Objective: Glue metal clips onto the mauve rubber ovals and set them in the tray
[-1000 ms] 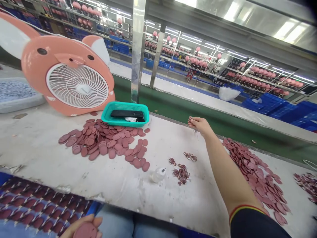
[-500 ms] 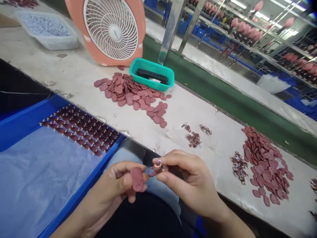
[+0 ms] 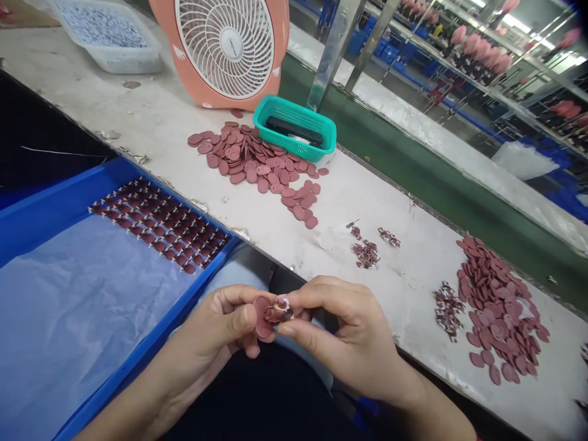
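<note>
Between thumb and fingers, my left hand (image 3: 225, 324) pinches a flat reddish-brown oval disc (image 3: 263, 324) with small holes. My right hand (image 3: 349, 331) is closed on a small painted figurine piece (image 3: 279, 310), brown with white and dark parts. The piece is up against the face of the disc; whether it is seated in the holes I cannot tell. Both hands are over my lap, in front of the table edge. Small figurine pieces (image 3: 366, 253) lie on the table beyond my right hand, with another cluster (image 3: 448, 310) further right.
A pile of oval discs (image 3: 248, 159) lies by a green basket (image 3: 294, 131) holding a black object. Another disc pile (image 3: 500, 306) is at right. An orange fan (image 3: 232, 46) stands behind. At left, a blue tray (image 3: 138, 361) holds rows of finished-looking pieces (image 3: 160, 223); a plastic tub (image 3: 110, 40) sits beyond.
My right hand has brought the figurine piece left against the disc, which has turned slightly in my left hand. The whole view has shifted a little.
</note>
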Available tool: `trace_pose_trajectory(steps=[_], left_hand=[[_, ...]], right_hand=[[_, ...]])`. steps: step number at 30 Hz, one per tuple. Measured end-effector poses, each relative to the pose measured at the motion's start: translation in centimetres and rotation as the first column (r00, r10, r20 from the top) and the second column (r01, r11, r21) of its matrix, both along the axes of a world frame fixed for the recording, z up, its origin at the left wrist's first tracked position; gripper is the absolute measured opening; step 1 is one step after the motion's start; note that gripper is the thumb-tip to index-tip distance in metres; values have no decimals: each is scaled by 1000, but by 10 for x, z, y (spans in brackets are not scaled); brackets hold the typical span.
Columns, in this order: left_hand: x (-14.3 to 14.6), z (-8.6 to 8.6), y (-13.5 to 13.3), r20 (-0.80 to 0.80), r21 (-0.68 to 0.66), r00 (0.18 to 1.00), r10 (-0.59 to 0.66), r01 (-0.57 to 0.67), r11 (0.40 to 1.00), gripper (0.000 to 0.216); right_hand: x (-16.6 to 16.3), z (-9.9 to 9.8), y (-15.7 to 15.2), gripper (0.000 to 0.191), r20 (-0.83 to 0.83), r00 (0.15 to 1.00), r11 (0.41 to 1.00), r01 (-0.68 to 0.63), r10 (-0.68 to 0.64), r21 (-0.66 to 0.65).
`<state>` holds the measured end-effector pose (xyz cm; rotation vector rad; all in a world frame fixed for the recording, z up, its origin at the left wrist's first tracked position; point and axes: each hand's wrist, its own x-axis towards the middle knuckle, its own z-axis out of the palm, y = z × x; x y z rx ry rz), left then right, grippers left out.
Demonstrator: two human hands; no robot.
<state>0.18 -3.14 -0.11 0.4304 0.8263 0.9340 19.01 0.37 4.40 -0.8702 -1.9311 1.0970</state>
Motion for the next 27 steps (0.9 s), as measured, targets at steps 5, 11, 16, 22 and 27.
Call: trace_pose_trajectory(steps=[5, 11, 16, 22, 27], left_hand=[[0, -3, 0, 5, -15, 1000, -3, 3, 1000, 34], [1, -2, 1, 8, -52, 1000, 13, -13, 999, 41], [2, -1, 2, -9, -94, 1000, 12, -13, 995, 45], [2, -4, 1, -18, -107, 1000, -5, 3, 994, 46], [1, -7, 0, 1, -112, 1000, -17, 17, 994, 46]], right_hand=[[1, 1, 1, 15, 23, 1000, 999, -10, 9, 51], [0, -1, 3, 12, 22, 999, 999, -30, 29, 15], [0, -4, 4, 12, 2, 999, 999, -45, 45, -5], [1, -2, 6, 12, 32, 997, 997, -72, 72, -5], [2, -1, 5, 12, 49, 995, 997, -82, 82, 9]])
